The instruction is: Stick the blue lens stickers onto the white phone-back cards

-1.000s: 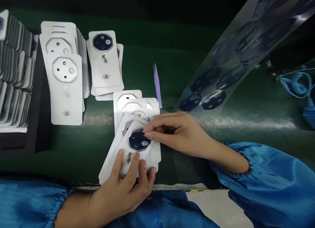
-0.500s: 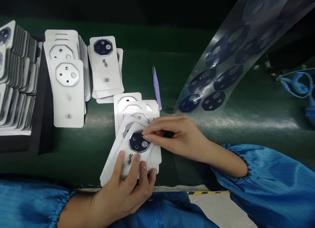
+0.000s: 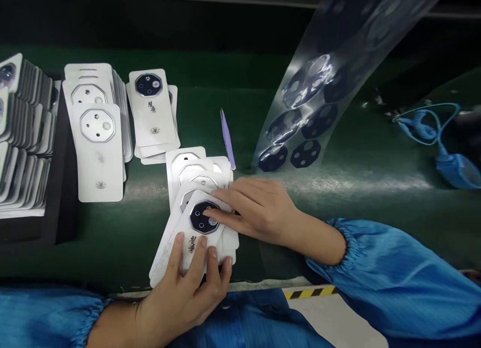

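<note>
My left hand (image 3: 188,293) lies with fingers spread on the lower part of a white phone back panel (image 3: 192,232), holding it down on a fanned pile of similar panels (image 3: 175,170). At the panel's upper end sits a dark octagonal sticker (image 3: 198,221) with round holes, framed by a silver rim. The thumb of my right hand (image 3: 259,208) presses on this sticker, while its other fingers reach over the panel's top edge, apart from the thumb. Just beyond the pile lie purple tweezers (image 3: 227,140).
A clear film strip (image 3: 259,150) with dark octagonal stickers rises at the right. Two stacks of panels, one plain-topped (image 3: 99,172) and one dark-topped (image 3: 154,120), stand left. A black tray (image 3: 65,208) holds several rows of panels. A blue coiled cord (image 3: 423,125) lies far right.
My right thumb has parted from the index finger and now lies flatter on the dark sticker. My left hand stays on the panel. The whole view has shifted slightly.
</note>
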Demonstrator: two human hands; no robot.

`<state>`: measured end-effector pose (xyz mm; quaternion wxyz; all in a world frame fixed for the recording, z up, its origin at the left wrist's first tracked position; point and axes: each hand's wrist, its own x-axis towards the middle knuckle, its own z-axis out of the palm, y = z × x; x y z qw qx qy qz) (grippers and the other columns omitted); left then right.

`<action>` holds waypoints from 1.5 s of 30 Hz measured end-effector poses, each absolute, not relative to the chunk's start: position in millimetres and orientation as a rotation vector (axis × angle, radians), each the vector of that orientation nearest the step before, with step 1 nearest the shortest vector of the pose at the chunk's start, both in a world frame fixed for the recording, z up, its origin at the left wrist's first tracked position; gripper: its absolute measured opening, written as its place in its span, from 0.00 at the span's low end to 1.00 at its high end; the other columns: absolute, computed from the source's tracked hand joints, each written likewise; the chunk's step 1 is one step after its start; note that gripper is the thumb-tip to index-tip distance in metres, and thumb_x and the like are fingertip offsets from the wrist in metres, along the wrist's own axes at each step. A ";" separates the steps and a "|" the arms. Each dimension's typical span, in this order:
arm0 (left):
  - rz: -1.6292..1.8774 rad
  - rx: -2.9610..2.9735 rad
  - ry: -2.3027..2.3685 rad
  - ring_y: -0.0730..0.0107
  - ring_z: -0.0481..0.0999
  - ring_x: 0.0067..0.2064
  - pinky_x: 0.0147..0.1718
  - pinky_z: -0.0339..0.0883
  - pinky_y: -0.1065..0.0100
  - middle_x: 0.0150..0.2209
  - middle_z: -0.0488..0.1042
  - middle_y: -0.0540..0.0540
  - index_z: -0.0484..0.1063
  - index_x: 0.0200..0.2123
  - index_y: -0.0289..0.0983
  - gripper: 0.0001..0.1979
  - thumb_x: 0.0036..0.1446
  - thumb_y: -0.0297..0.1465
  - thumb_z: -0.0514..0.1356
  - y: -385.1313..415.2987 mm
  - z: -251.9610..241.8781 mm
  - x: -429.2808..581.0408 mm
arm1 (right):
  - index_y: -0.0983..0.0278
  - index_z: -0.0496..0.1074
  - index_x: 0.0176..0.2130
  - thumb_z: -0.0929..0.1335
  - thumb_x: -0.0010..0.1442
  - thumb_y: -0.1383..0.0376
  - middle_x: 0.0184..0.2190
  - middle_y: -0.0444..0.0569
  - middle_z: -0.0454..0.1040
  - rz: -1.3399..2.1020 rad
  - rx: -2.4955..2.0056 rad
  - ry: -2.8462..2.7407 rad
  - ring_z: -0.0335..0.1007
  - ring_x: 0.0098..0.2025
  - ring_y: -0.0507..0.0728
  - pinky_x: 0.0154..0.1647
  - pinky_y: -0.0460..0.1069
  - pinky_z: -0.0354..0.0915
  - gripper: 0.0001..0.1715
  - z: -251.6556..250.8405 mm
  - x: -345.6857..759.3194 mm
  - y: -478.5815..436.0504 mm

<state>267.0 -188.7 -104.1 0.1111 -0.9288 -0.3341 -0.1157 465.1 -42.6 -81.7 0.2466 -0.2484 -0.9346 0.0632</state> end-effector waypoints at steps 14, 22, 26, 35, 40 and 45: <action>-0.326 -2.634 -0.942 0.37 0.72 0.56 0.64 0.47 0.25 0.52 0.69 0.36 0.70 0.59 0.32 0.24 0.60 0.30 0.60 -192.1 -106.9 266.3 | 0.66 0.71 0.31 0.65 0.72 0.56 0.30 0.51 0.72 0.285 -1.094 -2.483 0.65 0.33 0.58 0.35 0.53 0.62 0.20 -89.2 432.6 -55.1; -0.230 -2.542 -0.909 0.35 0.76 0.55 0.65 0.49 0.30 0.54 0.73 0.30 0.69 0.59 0.28 0.23 0.62 0.31 0.58 -194.3 -99.6 274.5 | 0.68 0.74 0.46 0.61 0.69 0.72 0.36 0.54 0.77 0.303 -0.967 -2.451 0.71 0.37 0.61 0.40 0.56 0.69 0.14 -98.2 435.3 -52.4; -0.339 -2.618 -0.976 0.36 0.71 0.62 0.62 0.60 0.37 0.58 0.71 0.26 0.66 0.62 0.31 0.26 0.62 0.30 0.61 -202.2 -96.3 277.9 | 0.65 0.73 0.46 0.60 0.69 0.73 0.37 0.53 0.78 0.342 -0.896 -2.333 0.75 0.39 0.60 0.43 0.54 0.72 0.14 -84.6 443.0 -52.3; -0.551 -2.464 -1.172 0.57 0.68 0.66 0.68 0.58 0.52 0.53 0.79 0.36 0.74 0.53 0.29 0.16 0.63 0.19 0.56 -254.4 -113.9 255.1 | 0.63 0.72 0.50 0.64 0.69 0.64 0.39 0.52 0.80 0.221 -0.967 -1.873 0.77 0.43 0.60 0.49 0.57 0.72 0.12 -53.1 497.5 -3.4; -0.514 -2.356 -1.439 0.47 0.64 0.68 0.69 0.49 0.41 0.60 0.73 0.33 0.71 0.58 0.30 0.20 0.69 0.37 0.58 -250.2 -102.8 259.8 | 0.63 0.71 0.58 0.70 0.64 0.58 0.66 0.62 0.64 0.049 -1.107 -1.950 0.53 0.69 0.74 0.67 0.71 0.50 0.25 -67.3 529.4 16.2; -0.431 -2.437 -1.367 0.59 0.67 0.66 0.71 0.47 0.48 0.59 0.75 0.38 0.71 0.59 0.33 0.19 0.67 0.22 0.54 -254.0 -96.4 244.9 | 0.62 0.65 0.67 0.69 0.66 0.52 0.75 0.59 0.43 0.077 -1.154 -2.455 0.36 0.74 0.81 0.66 0.77 0.47 0.35 -81.9 555.1 5.4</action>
